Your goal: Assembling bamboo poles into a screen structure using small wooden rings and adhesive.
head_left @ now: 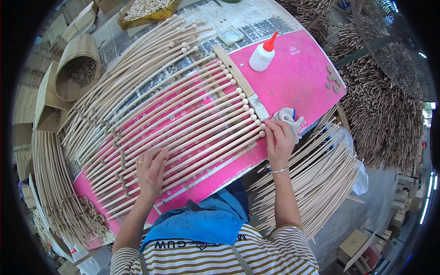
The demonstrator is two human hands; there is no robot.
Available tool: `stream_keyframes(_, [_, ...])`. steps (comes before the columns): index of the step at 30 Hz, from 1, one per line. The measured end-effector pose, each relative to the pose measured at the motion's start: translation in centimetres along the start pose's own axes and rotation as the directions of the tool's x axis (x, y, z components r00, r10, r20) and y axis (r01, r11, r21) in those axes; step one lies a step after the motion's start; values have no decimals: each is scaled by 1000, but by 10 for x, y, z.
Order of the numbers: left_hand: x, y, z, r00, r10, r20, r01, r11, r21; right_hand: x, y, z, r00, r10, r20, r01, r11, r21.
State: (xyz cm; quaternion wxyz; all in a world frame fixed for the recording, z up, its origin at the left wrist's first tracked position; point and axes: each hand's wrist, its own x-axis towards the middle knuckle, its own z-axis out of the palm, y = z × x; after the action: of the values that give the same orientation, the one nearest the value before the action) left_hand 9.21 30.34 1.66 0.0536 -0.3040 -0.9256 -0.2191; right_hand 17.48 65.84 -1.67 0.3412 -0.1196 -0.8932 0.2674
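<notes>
A row of pale wooden sticks [201,120] lies across a pink mat, each with a round wooden ball at its right end. The ball ends line up along a flat wooden strip [236,75]. My left hand [151,174] rests on the sticks near their left part, fingers loosely bent and a little apart. At the right, my right hand [279,142] pinches the ball end of the nearest stick. Small brown wooden rings [123,158] sit on the sticks toward their left ends. A crumpled white cloth [289,120] lies just beyond my right hand.
A white glue bottle [262,57] with a red nozzle stands on the pink mat [307,68]. More ball-tipped sticks [137,64] lie beyond the row. A wooden tub [79,68] holds rings. A yellow tray [151,17] holds balls. Stick bundles [311,183] and a fan [396,46] are on the right.
</notes>
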Motion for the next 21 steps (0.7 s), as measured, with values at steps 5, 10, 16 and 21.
stream_keyframes(5, [38,12,24,986,167,29,-167,986,-3,43,-2,36,982,-145,118,152,987,-53])
stream_keyframes(10, [47,16,26,983,176,43,-173,982,-73,56,0,44,949,-179,258,212,972,-105])
stream_keyframes(16, [51,19,35,975,209,71,-197,969,-146,62,8,43,942,-192,274,232,965,-121])
stream_keyframes(21, [70,-6,29,983,168,-69,-169,986,-7,73,9,38,962,-101,254,120,991,-59])
